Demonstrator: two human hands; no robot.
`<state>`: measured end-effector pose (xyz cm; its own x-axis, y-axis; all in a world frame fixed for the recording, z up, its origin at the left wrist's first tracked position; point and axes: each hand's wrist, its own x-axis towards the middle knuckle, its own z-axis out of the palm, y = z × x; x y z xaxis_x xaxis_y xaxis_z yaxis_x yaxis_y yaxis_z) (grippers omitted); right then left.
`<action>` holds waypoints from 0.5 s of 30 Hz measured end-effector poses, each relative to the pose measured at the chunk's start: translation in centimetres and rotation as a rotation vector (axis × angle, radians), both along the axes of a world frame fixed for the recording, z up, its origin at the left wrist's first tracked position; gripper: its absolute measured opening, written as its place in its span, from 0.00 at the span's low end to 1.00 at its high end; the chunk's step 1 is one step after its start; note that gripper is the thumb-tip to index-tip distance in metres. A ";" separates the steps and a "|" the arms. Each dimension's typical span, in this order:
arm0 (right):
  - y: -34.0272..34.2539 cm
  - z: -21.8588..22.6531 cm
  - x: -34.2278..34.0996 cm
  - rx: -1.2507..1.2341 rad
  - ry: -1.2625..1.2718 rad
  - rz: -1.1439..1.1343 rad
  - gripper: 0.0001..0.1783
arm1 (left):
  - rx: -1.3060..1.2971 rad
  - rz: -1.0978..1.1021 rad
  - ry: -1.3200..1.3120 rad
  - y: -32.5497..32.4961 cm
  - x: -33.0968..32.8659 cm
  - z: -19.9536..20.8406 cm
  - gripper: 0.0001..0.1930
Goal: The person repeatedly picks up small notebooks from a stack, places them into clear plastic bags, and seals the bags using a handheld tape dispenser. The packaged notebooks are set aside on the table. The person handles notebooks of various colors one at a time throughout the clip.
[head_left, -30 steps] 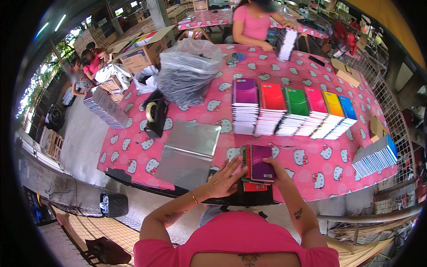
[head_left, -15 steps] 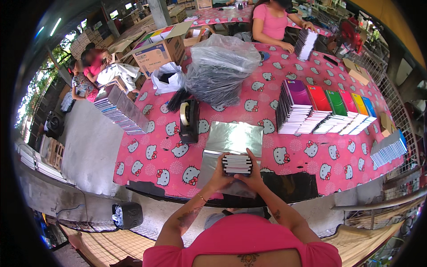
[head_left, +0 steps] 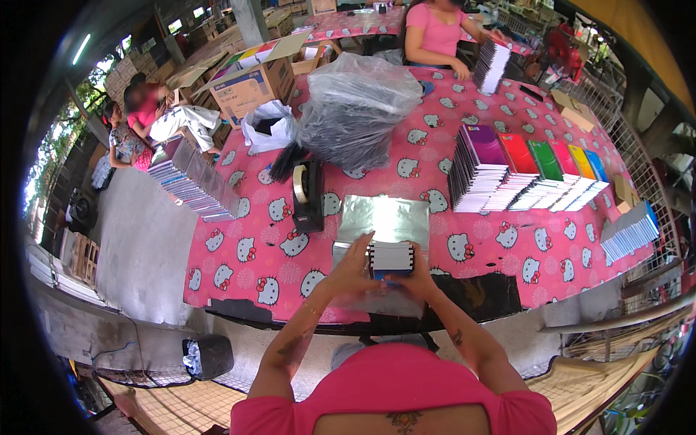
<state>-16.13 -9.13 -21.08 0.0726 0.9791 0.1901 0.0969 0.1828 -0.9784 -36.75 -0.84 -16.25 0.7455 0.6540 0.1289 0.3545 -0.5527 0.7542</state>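
A small stack of spiral notebooks [head_left: 391, 257] is between my hands at the table's near edge, white page edges up and a blue cover toward me. My left hand [head_left: 349, 272] lies along the stack's left side, fingers stretched past its far corner and the thumb blurred at the near side. Around the right side, my right hand [head_left: 418, 278] is closed on the stack. Under and beyond it lie clear plastic sheets [head_left: 384, 217], shiny with reflected light. A black tape dispenser [head_left: 308, 199] stands just past the sheets on the left.
A big plastic bag of black strips [head_left: 348, 134] sits mid-table, with a white bag [head_left: 270, 129] and cardboard box [head_left: 254, 90] to its left. Notebook piles in several colours [head_left: 482, 170] stand right, another stack [head_left: 192, 181] left. A co-worker [head_left: 435, 36] handles notebooks across the table.
The stack has tipped, so its blue cover now shows on the near side. My left hand has slid forward along its side with fingers straightened. The co-worker's hand has shifted on the far notebooks.
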 end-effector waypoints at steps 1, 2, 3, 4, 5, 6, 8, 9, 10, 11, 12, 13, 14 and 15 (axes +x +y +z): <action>0.1 0.0 0.2 -0.003 -0.032 -0.007 0.46 | 0.202 0.026 0.054 -0.5 1.0 3.0 0.55; 0.0 0.0 0.2 0.000 0.123 0.035 0.45 | 0.396 0.052 0.111 -1.8 2.7 6.3 0.56; -0.1 0.3 0.1 0.005 0.279 0.086 0.45 | 0.591 0.086 0.171 -2.7 3.6 7.9 0.57; -0.2 0.5 0.0 0.009 0.435 0.137 0.44 | 0.605 0.061 0.247 -2.9 3.9 7.0 0.57; -0.3 -0.1 -0.1 -0.011 0.283 0.091 0.45 | 0.618 0.035 0.324 -2.8 4.2 5.2 0.57; -0.2 -0.5 -0.2 -0.022 0.129 0.040 0.46 | 0.637 0.006 0.396 -2.8 4.6 5.1 0.58; 0.1 -1.1 0.3 -0.046 -0.031 0.013 0.50 | 0.492 -0.008 0.534 -2.1 5.2 5.2 0.52; 0.0 -0.1 0.6 -0.060 -0.037 0.037 0.53 | 0.362 -0.056 0.586 -1.3 5.5 6.6 0.51; 0.0 0.5 0.9 -0.074 -0.043 0.061 0.56 | 0.230 -0.103 0.635 -0.8 5.6 7.3 0.49; -0.2 -0.1 1.9 -0.021 -0.278 0.018 0.57 | 0.247 0.040 0.543 -0.7 5.1 6.4 0.47; -0.2 -0.9 3.6 0.043 -0.510 -0.021 0.59 | 0.269 0.190 0.450 -0.4 4.2 4.9 0.45; 0.1 -1.7 5.4 0.106 -0.745 -0.069 0.60 | 0.290 0.333 0.350 0.3 3.8 3.7 0.44; 0.3 -2.5 6.7 0.074 -0.852 -0.054 0.59 | 0.093 0.470 0.238 1.1 3.8 3.3 0.43; 0.5 -3.1 7.9 0.041 -0.959 -0.035 0.58 | -0.109 0.606 0.124 1.8 3.7 3.0 0.42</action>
<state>-8.28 -8.62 -24.19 -0.1026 0.9707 0.2175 0.8586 0.1968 -0.4733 -33.03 1.00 -13.28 0.2434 0.9696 -0.0264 0.6692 -0.1482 0.7281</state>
